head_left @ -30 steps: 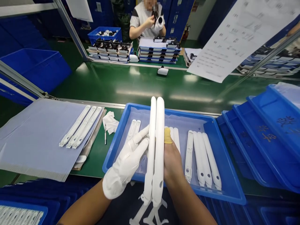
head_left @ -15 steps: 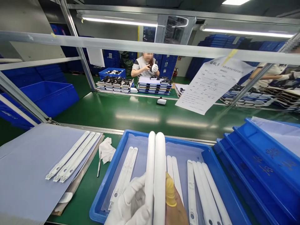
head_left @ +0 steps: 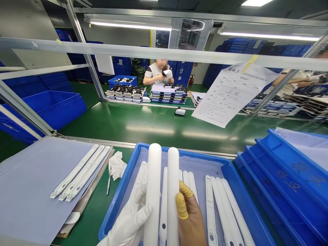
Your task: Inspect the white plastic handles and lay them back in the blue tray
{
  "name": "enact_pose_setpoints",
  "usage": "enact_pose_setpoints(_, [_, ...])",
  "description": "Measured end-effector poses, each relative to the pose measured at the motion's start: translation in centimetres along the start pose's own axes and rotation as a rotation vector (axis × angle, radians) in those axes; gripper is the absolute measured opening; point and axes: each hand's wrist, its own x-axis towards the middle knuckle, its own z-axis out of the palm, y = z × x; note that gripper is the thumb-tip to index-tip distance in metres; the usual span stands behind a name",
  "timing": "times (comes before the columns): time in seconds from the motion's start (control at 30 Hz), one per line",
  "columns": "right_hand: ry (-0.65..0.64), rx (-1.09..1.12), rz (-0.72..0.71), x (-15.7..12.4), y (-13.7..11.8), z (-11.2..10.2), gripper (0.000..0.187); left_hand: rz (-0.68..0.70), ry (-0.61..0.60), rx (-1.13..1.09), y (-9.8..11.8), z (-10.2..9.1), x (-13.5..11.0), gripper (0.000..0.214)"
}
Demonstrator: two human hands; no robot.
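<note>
My left hand [head_left: 127, 220], in a white glove, grips a long white plastic bar [head_left: 153, 191] upright, its lower end out of view. My right hand [head_left: 191, 220] wears yellow finger cots and holds a second, slimmer white bar [head_left: 173, 191], also upright. A gap separates the two bars. Both hands are over a blue tray [head_left: 115, 201] lined with clear film. Several white strip parts [head_left: 210, 210] lie in it to the right, and more [head_left: 140, 176] lie to the left, partly behind my left hand.
To the left lies a pale sheet [head_left: 30, 177] bearing several white strips [head_left: 79, 172], beside a white cloth [head_left: 117, 165] and a small knife [head_left: 109, 181]. Stacked blue trays [head_left: 284, 181] stand right. Beyond the green belt [head_left: 143, 126], a co-worker [head_left: 157, 73] handles a part behind stacked trays [head_left: 169, 95].
The two bars, side by side and touching before, now stand apart, with the left one shifted left. The view has tilted up since the oldest frame, and the far white device has shifted slightly right.
</note>
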Motion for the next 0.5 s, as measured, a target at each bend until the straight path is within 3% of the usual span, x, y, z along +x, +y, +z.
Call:
enact_pose_setpoints(0.13, [-0.076, 0.003, 0.004, 0.2, 0.3, 0.0, 0.044, -0.034, -0.081, 0.035, -0.7, -0.5, 0.2, 0.037])
enact_pose_setpoints(0.27, [-0.040, 0.002, -0.034, -0.2, 0.4, 0.3, 0.043, -0.025, -0.163, 0.025, -1.4, -1.1, 0.5, 0.039])
enact_pose_setpoints(0.5, [-0.026, -0.067, -0.073, -0.8, 0.7, 0.1, 0.043, -0.047, -0.172, 0.031, -1.4, -1.6, 0.5, 0.037])
